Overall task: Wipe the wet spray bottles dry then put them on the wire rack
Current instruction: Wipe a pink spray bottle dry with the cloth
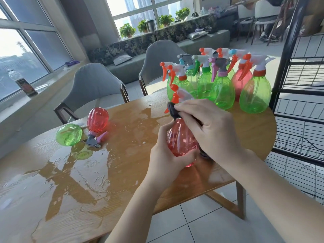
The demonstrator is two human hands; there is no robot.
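One red bottle (181, 137) is gripped above the desk (122, 172) by the left hand (166, 155), while a dark cloth (172, 109) is pinched against it by the right hand (208, 127). Two bottles (97, 120) lie toppled by the puddle (78, 169); about nine are clustered upright (222, 92) at the far edge, beside the wire rack (301, 95).

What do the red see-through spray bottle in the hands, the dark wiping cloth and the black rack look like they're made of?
Red see-through spray bottle: likely thin glossy plastic, translucent and ribbed. Dark wiping cloth: probably soft fabric; it bunches under the right hand. Black rack: apparently painted metal, thin wire grids on tube posts.

The wire rack (298, 95) is cut off by the right edge; the dark cloth (172, 109) is mostly hidden.
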